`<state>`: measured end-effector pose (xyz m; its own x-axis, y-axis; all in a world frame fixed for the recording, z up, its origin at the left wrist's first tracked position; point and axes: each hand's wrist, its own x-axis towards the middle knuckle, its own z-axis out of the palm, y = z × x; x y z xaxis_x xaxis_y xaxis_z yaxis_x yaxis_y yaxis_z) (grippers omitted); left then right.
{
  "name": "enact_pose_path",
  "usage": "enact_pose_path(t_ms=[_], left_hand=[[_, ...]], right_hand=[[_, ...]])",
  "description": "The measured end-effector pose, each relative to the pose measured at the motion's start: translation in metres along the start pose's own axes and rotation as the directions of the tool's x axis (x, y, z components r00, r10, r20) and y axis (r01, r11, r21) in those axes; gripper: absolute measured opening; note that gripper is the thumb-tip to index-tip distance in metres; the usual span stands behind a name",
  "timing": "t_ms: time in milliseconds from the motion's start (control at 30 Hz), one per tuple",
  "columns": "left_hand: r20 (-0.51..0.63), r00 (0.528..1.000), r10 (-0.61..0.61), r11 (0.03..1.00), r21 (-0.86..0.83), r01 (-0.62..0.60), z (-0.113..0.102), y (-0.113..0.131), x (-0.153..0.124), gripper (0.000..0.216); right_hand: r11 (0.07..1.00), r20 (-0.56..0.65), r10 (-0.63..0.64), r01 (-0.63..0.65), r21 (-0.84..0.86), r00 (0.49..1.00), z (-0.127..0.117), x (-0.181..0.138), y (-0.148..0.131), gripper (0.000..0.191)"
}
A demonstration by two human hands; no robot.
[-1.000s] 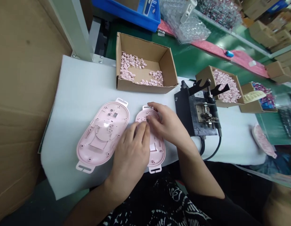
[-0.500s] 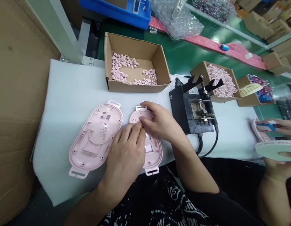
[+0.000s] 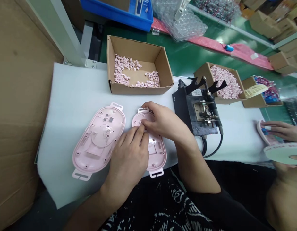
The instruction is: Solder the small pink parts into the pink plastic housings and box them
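A pink oval plastic shell (image 3: 157,156) with strap loops at both ends lies on the white bench mat in front of me. My right hand (image 3: 163,122) grips its far end, fingers over the outer edge and thumb inside. My left hand (image 3: 131,149) is closed, its fingertips pinched together inside the shell beside the right thumb. Whatever those fingertips hold is hidden. A second pink shell (image 3: 90,158) rests to the left, its inner side up, showing screw posts and a round raised part, and neither hand touches it.
Behind the shells stands a cardboard box (image 3: 139,89) of small pink parts. A black metal device (image 3: 183,112) with cables sits at right, near another box of pink pieces (image 3: 226,83). Farther right, a co-worker's hands (image 3: 286,131) hold a pink part by a tape roll (image 3: 280,152).
My two hands stay nearly in place, fingers still working at the same spot in the shell. The co-worker's upper hand has shifted over the pink part. The view has moved slightly.
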<state>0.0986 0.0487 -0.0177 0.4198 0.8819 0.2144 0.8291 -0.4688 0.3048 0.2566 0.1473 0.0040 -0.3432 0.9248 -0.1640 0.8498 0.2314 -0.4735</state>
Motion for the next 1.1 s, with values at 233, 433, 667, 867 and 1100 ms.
enact_pose_path(t_ms=[233, 433, 667, 867, 1100], left_hand=[[0.030, 1.000, 0.005, 1.000, 0.006, -0.006, 0.000, -0.002, -0.001, 0.041], [0.046, 0.999, 0.026, 0.999, -0.021, -0.025, -0.004, 0.001, 0.000, 0.036], [-0.198, 0.971, -0.131, 0.990, 0.016, 0.137, -0.050, -0.036, -0.039, 0.015], [-0.103, 0.968, -0.227, 0.942, 0.230, 0.246, -0.057, -0.084, -0.049, 0.022], [-0.151, 0.958, -0.244, 0.952, 0.150, 0.267, -0.045, -0.090, -0.047, 0.040]], right_hand=[[0.999, 0.033, -0.001, 0.000, 0.054, 0.999, 0.000, 0.003, 0.004, 0.044], [0.997, 0.094, -0.039, 0.032, 0.072, 0.995, 0.001, 0.009, 0.010, 0.045], [0.984, -0.149, -0.168, 0.175, 0.034, 0.974, -0.001, -0.017, 0.009, 0.056], [0.923, -0.225, -0.358, 0.381, 0.063, 0.906, 0.000, -0.026, -0.037, 0.023], [0.759, 0.123, -0.575, 0.584, -0.287, 0.809, 0.028, -0.003, -0.080, 0.020]])
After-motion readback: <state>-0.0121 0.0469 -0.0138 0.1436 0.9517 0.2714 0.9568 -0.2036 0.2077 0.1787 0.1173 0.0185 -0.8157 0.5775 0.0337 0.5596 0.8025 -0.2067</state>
